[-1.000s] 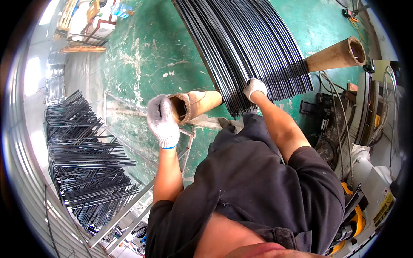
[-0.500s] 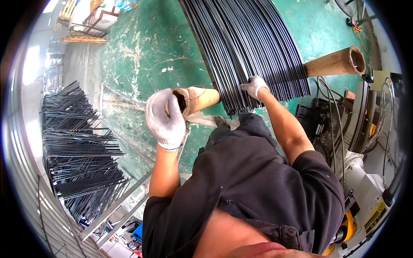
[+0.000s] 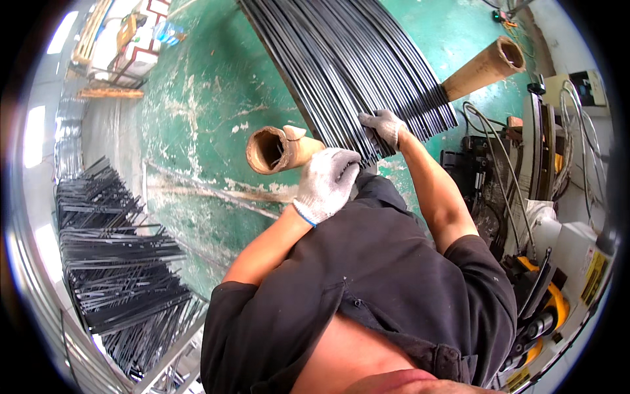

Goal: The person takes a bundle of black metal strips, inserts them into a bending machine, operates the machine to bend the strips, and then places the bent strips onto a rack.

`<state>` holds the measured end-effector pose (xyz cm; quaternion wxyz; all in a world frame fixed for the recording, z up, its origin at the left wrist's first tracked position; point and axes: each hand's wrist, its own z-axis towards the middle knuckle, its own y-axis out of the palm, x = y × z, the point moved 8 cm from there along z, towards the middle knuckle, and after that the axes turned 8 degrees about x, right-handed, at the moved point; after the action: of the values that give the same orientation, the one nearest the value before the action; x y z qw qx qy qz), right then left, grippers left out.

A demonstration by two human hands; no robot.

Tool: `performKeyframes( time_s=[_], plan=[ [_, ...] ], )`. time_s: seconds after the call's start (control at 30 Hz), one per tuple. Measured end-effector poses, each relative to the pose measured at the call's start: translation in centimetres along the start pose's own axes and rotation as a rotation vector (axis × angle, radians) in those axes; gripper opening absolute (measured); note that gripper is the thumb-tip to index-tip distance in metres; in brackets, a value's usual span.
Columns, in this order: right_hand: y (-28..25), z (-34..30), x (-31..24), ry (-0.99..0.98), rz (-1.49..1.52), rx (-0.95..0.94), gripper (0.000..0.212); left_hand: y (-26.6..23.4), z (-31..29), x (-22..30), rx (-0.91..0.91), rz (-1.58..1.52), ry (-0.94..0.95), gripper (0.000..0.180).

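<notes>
A wide row of long black metal rods (image 3: 341, 72) lies side by side across a brown cardboard tube, whose open left end (image 3: 268, 151) and right end (image 3: 489, 65) stick out past the row. My right hand (image 3: 386, 127), in a pale grey work glove, is closed on several rods near their near ends, thumb pointing left. My left hand (image 3: 326, 186), gloved alike, is at the near left corner of the row beside the tube. Its fingers are curled by the rod ends; whatever they hold is hidden.
A large stack of black rods (image 3: 121, 262) stands at the left beside a metal rail (image 3: 172, 354). Grey machinery with yellow parts (image 3: 558, 305) and hanging cables (image 3: 495, 164) is close on my right. Wooden slats (image 3: 111, 93) lie at the far left on the floor.
My left hand has moved right, from beside the tube's open left end to the rod ends, and its fingers have curled. My right hand remains at the rods. The view has shifted slightly.
</notes>
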<state>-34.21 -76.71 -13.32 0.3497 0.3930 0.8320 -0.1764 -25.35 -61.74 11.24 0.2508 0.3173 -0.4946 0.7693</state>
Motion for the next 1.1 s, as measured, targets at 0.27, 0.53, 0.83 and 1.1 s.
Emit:
performKeyframes(
  time_s=[0.27,0.53,0.83,1.1],
  plan=[
    [-3.0,-19.4,6.4,0.031,-0.535,0.182,0.042,8.2,-5.5,-14.9,-0.092,-0.825,-0.901,0.024],
    [-2.5,-48.3,28.2,0.351,-0.925,0.607,0.036,19.4,-5.3,-19.2,-0.137,-1.477,-1.346,0.039],
    [-4.2,-56.1,37.9,0.266,-0.954,1.314,0.004,20.1,-13.2,-6.9,-0.395,-1.405,-1.517,0.014],
    [-12.3,-73.5,52.2,0.751,-0.725,1.940,0.016,19.1,-1.5,8.9,-0.585,-1.619,-0.899,0.010]
  ],
)
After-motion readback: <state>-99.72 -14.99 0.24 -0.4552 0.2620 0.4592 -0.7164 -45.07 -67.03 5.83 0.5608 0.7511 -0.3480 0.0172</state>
